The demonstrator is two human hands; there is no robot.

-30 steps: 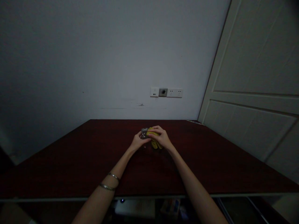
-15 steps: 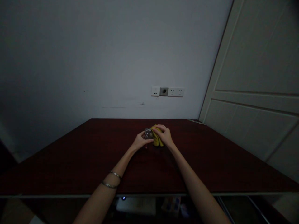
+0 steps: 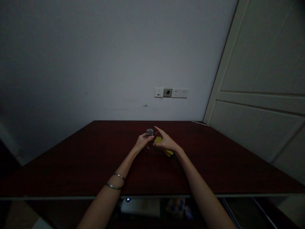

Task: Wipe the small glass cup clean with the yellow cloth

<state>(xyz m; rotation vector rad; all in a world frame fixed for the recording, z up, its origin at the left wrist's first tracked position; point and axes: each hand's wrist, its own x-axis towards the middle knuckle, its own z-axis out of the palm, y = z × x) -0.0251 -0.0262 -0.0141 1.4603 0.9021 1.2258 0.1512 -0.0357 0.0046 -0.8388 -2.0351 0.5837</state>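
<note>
My left hand is closed around a small, clear, shiny object that looks like glass, which shows above the thumb. Close to its right side is my right hand, its thumb and forefinger spread apart and aimed at the glass object without a clear touch. A yellow cloth shows between that thumb and forefinger, and a folded end hangs out below the palm. The other fingers of this hand are hidden, though the cloth appears tucked in them. Both hands are over the dark red tabletop.
A pale wall with a row of sockets rises behind the table. On the right stands a white panelled door. Below the table's front edge lie a pale flat item and a colourful box.
My right hand has drawn the yellow cloth off the glass object, down and rightward, and its thumb and forefinger have spread. My left hand has raised and turned the object slightly.
</note>
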